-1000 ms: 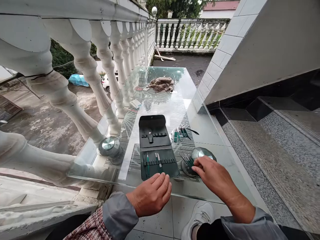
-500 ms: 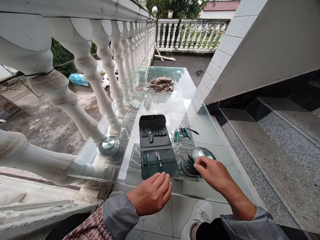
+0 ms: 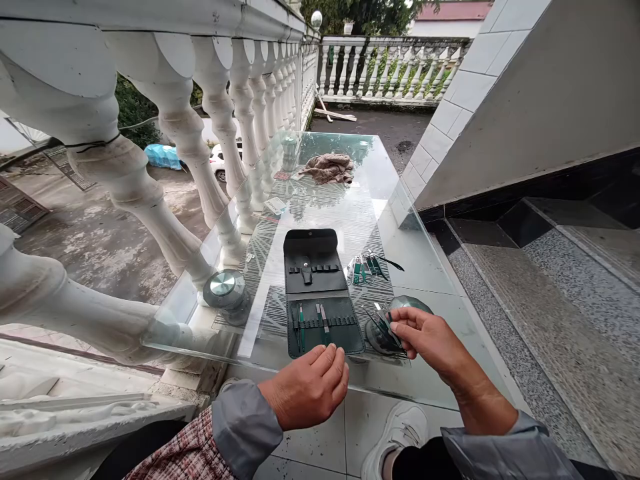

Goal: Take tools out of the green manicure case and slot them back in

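A black manicure case (image 3: 313, 283) lies unfolded on the glass table. Several slim tools (image 3: 323, 319) with green handles stand in the loops of its lower panel. My left hand (image 3: 311, 388) is at the case's front edge, fingertips pressed together; whatever they pinch is hidden. To the right of the case, my right hand (image 3: 425, 339) is closed in a pinch on a slim metal manicure tool whose kind I cannot make out. Beside those fingertips lies a bunch of thin manicure tools (image 3: 380, 321). Behind it are green nail clippers (image 3: 369, 267) and other small tools.
The glass table (image 3: 345, 220) has round metal-capped legs (image 3: 226, 285). A crumpled brown cloth (image 3: 327, 168) and a small card (image 3: 275, 206) lie farther back. White balusters (image 3: 190, 140) line the left side; stone steps (image 3: 540, 287) rise at the right.
My right hand has drawn back slightly from the bunch of tools, its fingers shifting in their pinch. The left hand keeps its place by the case edge. The whole view has shifted a little.
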Demonstrator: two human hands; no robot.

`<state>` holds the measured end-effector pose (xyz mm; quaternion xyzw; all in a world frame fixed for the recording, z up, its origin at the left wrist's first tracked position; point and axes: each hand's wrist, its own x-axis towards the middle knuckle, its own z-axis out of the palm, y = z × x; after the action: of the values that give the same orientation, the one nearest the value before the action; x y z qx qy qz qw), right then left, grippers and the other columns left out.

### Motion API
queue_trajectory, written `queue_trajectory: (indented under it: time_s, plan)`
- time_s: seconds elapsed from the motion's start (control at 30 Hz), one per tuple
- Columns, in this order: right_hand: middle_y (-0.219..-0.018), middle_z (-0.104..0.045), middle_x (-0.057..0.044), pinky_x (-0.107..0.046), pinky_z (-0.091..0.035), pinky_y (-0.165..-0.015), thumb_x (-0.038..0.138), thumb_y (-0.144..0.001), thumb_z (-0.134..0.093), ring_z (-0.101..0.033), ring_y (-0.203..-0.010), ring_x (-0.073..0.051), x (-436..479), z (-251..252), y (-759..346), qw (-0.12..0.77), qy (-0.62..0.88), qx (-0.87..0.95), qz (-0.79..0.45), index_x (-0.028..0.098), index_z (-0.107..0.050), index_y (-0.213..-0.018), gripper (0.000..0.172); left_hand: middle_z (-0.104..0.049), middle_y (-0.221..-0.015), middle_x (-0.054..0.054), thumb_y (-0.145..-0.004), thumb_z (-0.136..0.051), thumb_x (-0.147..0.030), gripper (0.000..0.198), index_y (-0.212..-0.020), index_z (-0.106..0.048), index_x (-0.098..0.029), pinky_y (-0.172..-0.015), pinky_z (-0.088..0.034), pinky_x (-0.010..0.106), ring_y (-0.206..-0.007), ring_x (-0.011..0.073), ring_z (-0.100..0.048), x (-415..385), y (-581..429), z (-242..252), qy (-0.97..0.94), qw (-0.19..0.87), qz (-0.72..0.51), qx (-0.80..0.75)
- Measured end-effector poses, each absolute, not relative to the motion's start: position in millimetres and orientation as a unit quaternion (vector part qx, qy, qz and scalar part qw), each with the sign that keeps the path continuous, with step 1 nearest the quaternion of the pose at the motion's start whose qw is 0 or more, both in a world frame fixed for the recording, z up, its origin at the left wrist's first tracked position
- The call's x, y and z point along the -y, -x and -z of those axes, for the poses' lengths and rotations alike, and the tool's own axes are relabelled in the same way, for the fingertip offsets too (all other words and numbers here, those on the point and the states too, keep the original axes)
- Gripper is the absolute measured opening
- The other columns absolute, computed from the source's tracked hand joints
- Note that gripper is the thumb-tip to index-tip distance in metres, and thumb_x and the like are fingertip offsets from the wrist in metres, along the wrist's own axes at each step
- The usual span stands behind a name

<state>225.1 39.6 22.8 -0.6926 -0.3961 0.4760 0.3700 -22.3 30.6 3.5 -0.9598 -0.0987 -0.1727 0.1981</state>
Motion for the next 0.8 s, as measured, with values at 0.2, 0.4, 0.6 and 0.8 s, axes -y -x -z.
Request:
queue_trajectory:
  time_s: [0.2, 0.4, 0.6, 0.8]
  plan:
    - [-0.057, -0.057, 0.002, -0.022, -0.038, -0.036, 0.035, -0.064, -0.061, -0.046, -0.042, -0.009, -40.0, -20.5, -233.8, 0.351, 0.711, 0.414, -0.448, 0.017, -0.059, -0.074, 0.021, -0.060, -0.114, 0.018, -0.092, -0.045, -0.022, 0.029, -0.113, -0.057, -0.005, -0.085, -0.050, 0.039, -0.103, 0.0272, -0.059, -28.8, 23.7, -3.5, 0.962, 0.200, 0.156, 0.102]
    - [-0.049, -0.048, 0.005, -0.020, -0.037, -0.038, 0.044, -0.065, -0.064, -0.042, -0.041, -0.006, -39.1, -27.3, -231.4, 0.415, 0.684, 0.398, -0.449, 0.016, -0.057, -0.071, 0.029, -0.060, -0.112, 0.017, -0.091, -0.045, -0.021, 0.029, -0.112, -0.057, -0.004, -0.086, -0.050, 0.039, -0.102, 0.0273, -0.059, -28.9, 23.4, -2.6, 0.960, 0.201, 0.165, 0.102]
    - [-0.055, -0.054, 0.003, -0.019, -0.037, -0.037, 0.044, -0.060, -0.072, -0.044, -0.043, -0.007, -41.1, -27.3, -221.3, 0.449, 0.627, 0.351, -0.531, 0.016, -0.056, -0.079, 0.038, -0.060, -0.111, 0.019, -0.090, -0.045, -0.020, 0.028, -0.109, -0.058, -0.004, -0.084, -0.050, 0.039, -0.101, 0.0272, -0.060, -29.1, 22.2, -3.5, 0.960, 0.198, 0.169, 0.099]
    - [-0.055, -0.055, 0.002, -0.019, -0.040, -0.040, 0.047, -0.063, -0.069, -0.047, -0.043, -0.007, -46.7, -32.3, -207.4, 0.437, 0.619, 0.364, -0.542, 0.016, -0.054, -0.069, 0.035, -0.060, -0.111, 0.019, -0.089, -0.044, -0.017, 0.026, -0.108, -0.058, -0.005, -0.084, -0.049, 0.039, -0.102, 0.0268, -0.059, -29.2, 22.2, -3.9, 0.961, 0.197, 0.167, 0.103]
